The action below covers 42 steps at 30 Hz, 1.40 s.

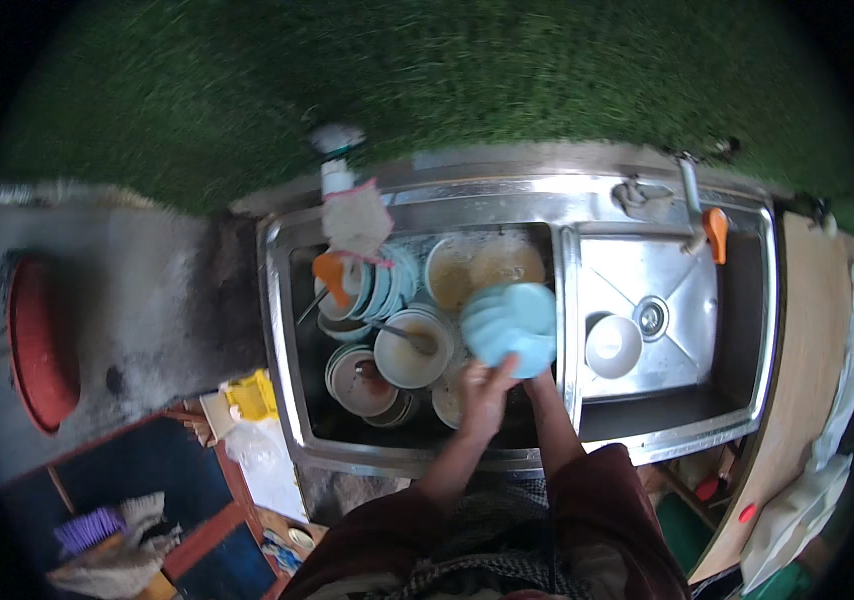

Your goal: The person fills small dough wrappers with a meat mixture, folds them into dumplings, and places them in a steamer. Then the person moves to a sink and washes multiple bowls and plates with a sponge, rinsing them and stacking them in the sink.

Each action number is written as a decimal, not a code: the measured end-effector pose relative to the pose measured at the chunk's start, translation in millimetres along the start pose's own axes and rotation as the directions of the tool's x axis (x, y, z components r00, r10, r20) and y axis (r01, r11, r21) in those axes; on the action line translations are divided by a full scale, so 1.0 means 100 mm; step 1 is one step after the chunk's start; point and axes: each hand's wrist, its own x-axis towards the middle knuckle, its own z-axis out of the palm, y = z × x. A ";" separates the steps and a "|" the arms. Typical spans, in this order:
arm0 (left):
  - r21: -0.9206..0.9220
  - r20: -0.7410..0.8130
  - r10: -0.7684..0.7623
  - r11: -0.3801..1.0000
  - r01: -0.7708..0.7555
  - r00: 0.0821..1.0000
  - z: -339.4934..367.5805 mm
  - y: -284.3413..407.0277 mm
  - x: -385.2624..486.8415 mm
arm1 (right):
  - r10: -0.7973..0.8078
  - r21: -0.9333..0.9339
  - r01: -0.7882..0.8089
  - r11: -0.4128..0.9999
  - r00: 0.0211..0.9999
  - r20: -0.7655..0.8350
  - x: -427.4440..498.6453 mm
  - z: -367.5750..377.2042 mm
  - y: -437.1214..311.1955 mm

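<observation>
Above the left basin of the steel sink [568, 315], a light blue dish [511, 326] is held up, blurred, with a lobed outline. My left hand [485, 386] grips its near edge. My right hand [538, 379] reaches under the same edge, its fingers mostly hidden by the dish. Left of it sits a white bowl [400, 367] with cloudy liquid and a spoon [406, 335]. Stacked blue-and-white bowls [389, 289] lean behind that one. Nearer me is another bowl stack [361, 386] with reddish residue. Bowls of murky water [451, 274] stand at the back.
A white bowl [613, 346] stands beside the drain [650, 319] in the right basin. Orange-handled taps [715, 234] [331, 277] overhang both basins; a cloth [358, 221] hangs by the left one. A wooden board [802, 322] flanks the right, a red basin [42, 345] the far left.
</observation>
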 end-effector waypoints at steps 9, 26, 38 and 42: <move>0.636 0.639 0.143 0.454 -0.624 0.756 0.91 -1.17 0.52 | -0.520 -0.961 0.274 0.044 0.827 0.212 -0.34 0.17 0.23; 0.815 0.437 0.102 -0.465 -0.346 0.894 -1.55 -0.80 0.37 | -0.149 -0.551 -0.071 0.831 0.927 -0.344 -0.04 -0.15 0.26; 0.539 0.590 -0.387 -0.465 -0.702 0.709 -1.57 -0.94 0.89 | -0.085 -0.822 -0.138 0.552 0.972 -0.221 -0.07 -0.19 0.33; 0.662 0.432 -0.459 -0.423 -0.619 0.776 -1.52 -0.68 0.89 | -0.285 -0.781 0.039 0.624 0.942 -0.180 -0.02 -0.12 0.16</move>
